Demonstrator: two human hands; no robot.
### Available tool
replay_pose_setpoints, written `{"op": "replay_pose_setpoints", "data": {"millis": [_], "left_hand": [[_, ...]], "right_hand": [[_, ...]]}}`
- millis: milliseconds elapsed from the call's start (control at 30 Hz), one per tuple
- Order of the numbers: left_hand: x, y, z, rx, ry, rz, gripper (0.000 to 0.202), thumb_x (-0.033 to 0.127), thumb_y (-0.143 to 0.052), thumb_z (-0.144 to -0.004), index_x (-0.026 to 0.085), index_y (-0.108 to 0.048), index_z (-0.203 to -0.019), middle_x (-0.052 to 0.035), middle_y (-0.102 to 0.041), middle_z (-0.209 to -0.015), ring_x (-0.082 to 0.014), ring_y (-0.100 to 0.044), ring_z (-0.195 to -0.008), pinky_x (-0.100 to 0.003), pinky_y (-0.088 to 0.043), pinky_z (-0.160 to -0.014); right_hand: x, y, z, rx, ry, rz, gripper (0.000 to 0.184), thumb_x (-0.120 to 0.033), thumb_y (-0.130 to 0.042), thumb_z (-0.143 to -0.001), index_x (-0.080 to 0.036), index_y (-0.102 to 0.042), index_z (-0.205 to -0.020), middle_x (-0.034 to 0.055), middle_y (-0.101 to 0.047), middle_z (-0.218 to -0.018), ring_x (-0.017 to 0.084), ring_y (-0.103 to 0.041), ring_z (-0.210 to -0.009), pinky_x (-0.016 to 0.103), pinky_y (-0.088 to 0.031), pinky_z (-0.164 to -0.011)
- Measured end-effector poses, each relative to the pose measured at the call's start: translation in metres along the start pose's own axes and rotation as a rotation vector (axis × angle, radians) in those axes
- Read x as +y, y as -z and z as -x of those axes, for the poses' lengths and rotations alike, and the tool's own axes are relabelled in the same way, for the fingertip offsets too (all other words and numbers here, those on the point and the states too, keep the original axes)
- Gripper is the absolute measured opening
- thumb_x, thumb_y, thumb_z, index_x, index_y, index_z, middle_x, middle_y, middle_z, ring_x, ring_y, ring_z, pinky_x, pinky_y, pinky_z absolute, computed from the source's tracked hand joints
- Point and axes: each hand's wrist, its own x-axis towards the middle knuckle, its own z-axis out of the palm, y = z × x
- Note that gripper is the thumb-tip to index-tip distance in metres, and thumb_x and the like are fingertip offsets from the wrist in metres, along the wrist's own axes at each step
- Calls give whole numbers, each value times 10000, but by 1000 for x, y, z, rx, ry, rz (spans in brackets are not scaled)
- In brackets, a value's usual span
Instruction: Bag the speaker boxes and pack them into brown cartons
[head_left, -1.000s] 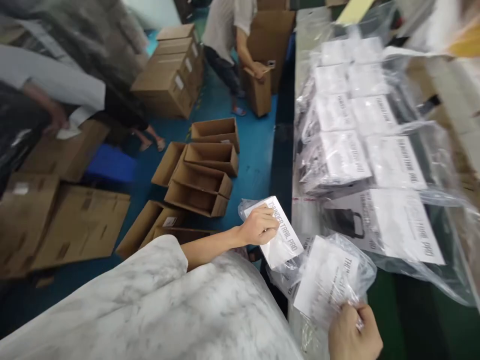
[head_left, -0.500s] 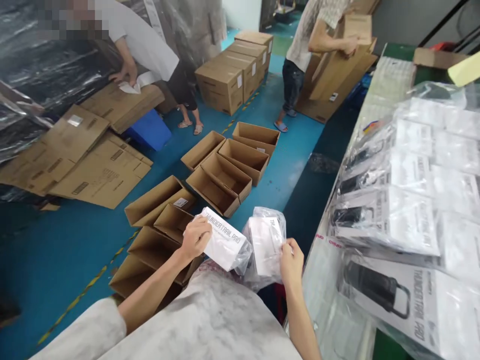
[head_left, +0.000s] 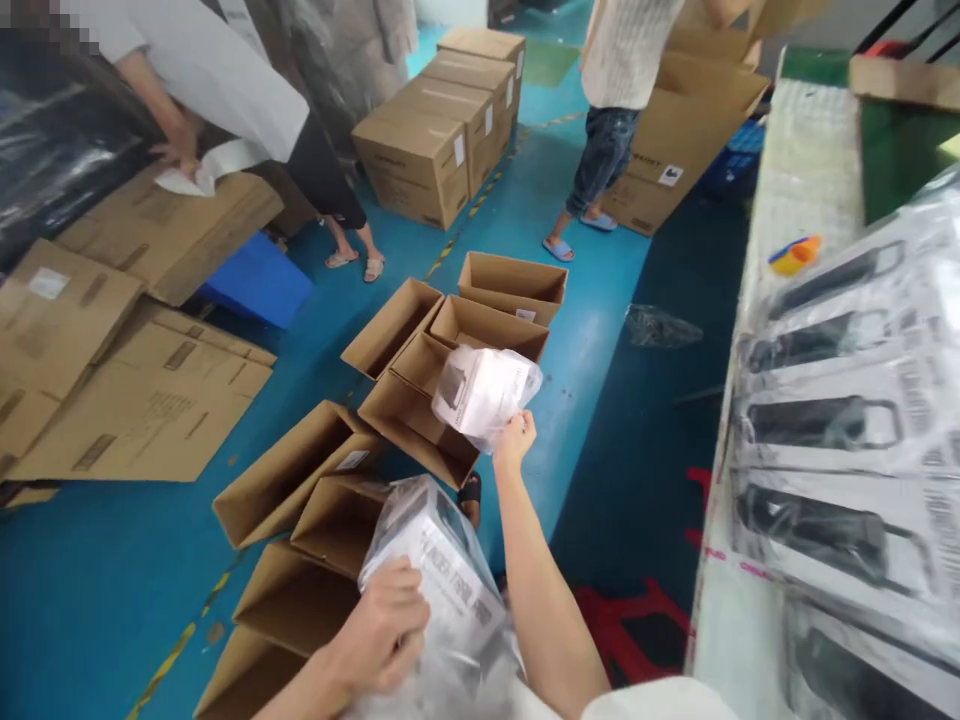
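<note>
My left hand (head_left: 386,625) is closed on a white product box in a clear plastic bag (head_left: 442,570), low in the view above the nearest open cartons. My right hand (head_left: 514,438) is stretched forward, pinching a second bagged white box (head_left: 484,390) and holding it over the open cardboard cartons (head_left: 480,325) on the blue floor. The bagged boxes carry black lettering.
Several open cartons (head_left: 300,470) lie in a row on the blue floor. Flattened cardboard (head_left: 142,390) lies at left, sealed boxes (head_left: 420,160) behind. One person bends over cardboard at upper left, another stands at top. A table (head_left: 787,250) at right bears bagged boxes (head_left: 847,420).
The view swung left from the table toward the floor. My right hand reached forward with its bagged box over the cartons; my left hand dropped low with its box.
</note>
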Motion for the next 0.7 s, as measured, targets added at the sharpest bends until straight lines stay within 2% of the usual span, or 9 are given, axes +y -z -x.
{"op": "replay_pose_setpoints", "data": {"millis": [67, 133, 200, 300, 433, 533, 600, 700], "left_hand": [[-18, -4, 3, -87, 19, -8, 293, 120, -435, -856, 235, -198, -726, 14, -427, -519, -188, -371, -587, -385, -286, -610], [-37, -13, 7, -124, -9, -41, 310, 108, -451, -867, 235, -222, -701, 12, -417, -510, -187, -371, -583, -394, -278, -609], [-53, -23, 9, -123, -65, -80, 343, 103, -469, -887, 232, -232, -675, 18, -377, -491, -183, -352, -572, -394, -256, -600], [-65, -29, 4, -151, -79, -90, 357, 108, -478, -896, 230, -224, -677, 28, -357, -484, -175, -349, -563, -383, -272, -603], [-62, -18, -23, -310, 46, -35, 304, 68, -465, -819, 235, -226, -729, 24, -449, -530, -174, -420, -595, -379, -353, -651], [-61, -10, -40, -348, 72, 14, 323, 63, -473, -787, 238, -205, -746, 19, -457, -535, -178, -421, -593, -380, -344, -623], [-63, -6, -45, -347, 95, 39, 313, 75, -456, -814, 239, -196, -753, 13, -449, -534, -183, -427, -594, -385, -347, -613], [-67, -1, -46, -338, 116, 66, 272, 113, -391, -892, 240, -189, -762, 9, -428, -535, -189, -426, -582, -390, -340, -593]], "right_hand": [[35, -22, -24, 57, -77, 24, 320, -483, -606, -1031, -192, -583, -901, -44, -531, -774, 104, -457, -620, 248, -424, -602], [72, -30, -42, 118, -145, 59, 353, -521, -637, -1033, -173, -627, -968, -28, -589, -830, 105, -515, -646, 254, -473, -621], [105, -24, -55, 173, -199, 100, 361, -526, -627, -1041, -170, -642, -988, -14, -615, -865, 119, -554, -689, 274, -505, -661], [139, 8, -72, 238, -245, 165, 348, -515, -640, -1025, -179, -626, -938, -13, -605, -865, 131, -548, -720, 289, -494, -702], [149, 66, -84, 275, -244, 234, 261, -370, -520, -1007, -221, -514, -793, -36, -507, -741, 152, -476, -698, 298, -414, -707], [142, 89, -69, 198, -209, 248, 188, -294, -425, -900, -253, -460, -720, -45, -459, -646, 171, -433, -673, 312, -364, -683], [138, 89, -50, 140, -195, 238, 174, -308, -424, -859, -260, -452, -694, -51, -450, -611, 169, -411, -641, 313, -349, -659], [134, 65, -27, 147, -205, 202, 227, -326, -388, -922, -263, -432, -708, -58, -431, -597, 160, -409, -600, 306, -361, -626]]}}
